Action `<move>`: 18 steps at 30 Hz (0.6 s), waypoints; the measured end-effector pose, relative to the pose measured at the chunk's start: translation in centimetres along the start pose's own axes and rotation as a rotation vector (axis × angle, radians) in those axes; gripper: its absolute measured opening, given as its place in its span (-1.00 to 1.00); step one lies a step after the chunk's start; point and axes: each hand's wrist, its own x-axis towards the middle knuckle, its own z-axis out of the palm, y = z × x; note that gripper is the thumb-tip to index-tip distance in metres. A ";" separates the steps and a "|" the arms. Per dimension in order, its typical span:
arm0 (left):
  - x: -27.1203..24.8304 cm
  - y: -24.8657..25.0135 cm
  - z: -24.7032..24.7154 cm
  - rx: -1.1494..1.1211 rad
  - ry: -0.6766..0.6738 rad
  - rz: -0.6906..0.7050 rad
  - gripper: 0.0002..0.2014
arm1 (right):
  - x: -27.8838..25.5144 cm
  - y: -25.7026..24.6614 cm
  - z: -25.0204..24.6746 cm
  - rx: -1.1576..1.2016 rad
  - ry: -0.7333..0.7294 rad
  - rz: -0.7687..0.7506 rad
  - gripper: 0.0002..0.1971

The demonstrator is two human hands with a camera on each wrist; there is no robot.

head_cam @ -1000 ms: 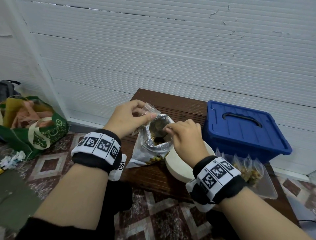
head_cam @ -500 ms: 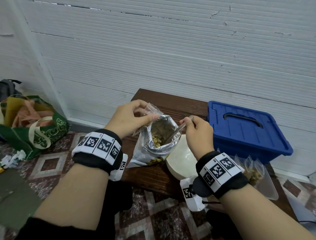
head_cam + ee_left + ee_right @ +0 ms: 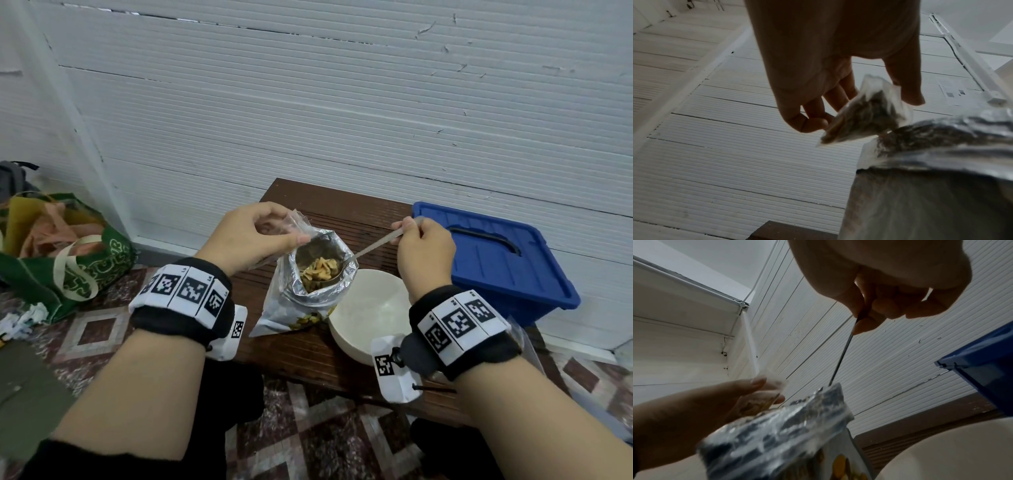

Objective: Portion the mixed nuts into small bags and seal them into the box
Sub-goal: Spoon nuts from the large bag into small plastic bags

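A foil bag of mixed nuts [image 3: 308,291] [image 3: 789,426] [image 3: 931,186] stands open on the dark wooden table [image 3: 308,353]. My left hand [image 3: 260,236] [image 3: 830,104] pinches a small clear bag [image 3: 294,222] [image 3: 865,113] [image 3: 772,386] at the foil bag's left rim. My right hand [image 3: 418,240] [image 3: 875,311] grips the handle of a metal spoon [image 3: 373,245] [image 3: 840,360]. Its bowl, heaped with nuts [image 3: 320,269], sits in the foil bag's mouth. The blue lidded box [image 3: 489,257] [image 3: 982,366] stands shut at the right.
A white bowl [image 3: 370,308] [image 3: 951,451] sits just right of the foil bag, under my right wrist. A green shopping bag [image 3: 65,253] lies on the tiled floor at left. A white panelled wall [image 3: 342,102] closes off the back of the table.
My right hand has pulled up and to the right out of the foil bag, lifting the spoon so its load of nuts shows at the bag's mouth. The left hand has stayed put.
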 end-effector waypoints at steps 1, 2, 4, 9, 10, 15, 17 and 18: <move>0.0 0.0 0.0 -0.004 -0.009 -0.003 -0.55 | 0.3 -0.1 -0.3 -0.008 0.010 -0.003 -0.67; -0.1 0.1 -0.1 -0.007 -0.015 -0.004 -0.57 | 0.6 -0.3 -0.7 -0.010 0.022 -0.005 -0.67; -0.1 0.2 -0.1 -0.015 -0.025 0.000 -0.61 | 1.2 -0.7 -1.3 0.012 0.051 -0.003 -0.68; -0.3 0.4 0.0 -0.017 -0.053 0.002 -0.62 | 2.5 -2.3 -2.4 0.059 0.086 -0.019 -0.67; -0.2 0.4 0.1 0.010 -0.053 0.006 -0.61 | 2.7 -2.6 -2.5 0.063 0.087 -0.027 -0.66; -0.2 0.6 0.5 0.068 -0.060 0.017 -0.62 | 2.7 -3.6 -2.1 0.056 0.037 -0.041 -0.69; -0.3 0.7 0.8 0.079 -0.070 0.036 -0.62 | 2.5 -3.8 -1.7 0.043 0.018 -0.048 -0.70; -0.2 0.7 0.9 0.080 -0.071 0.044 -0.62 | 2.4 -3.8 -1.5 0.040 0.011 -0.051 -0.70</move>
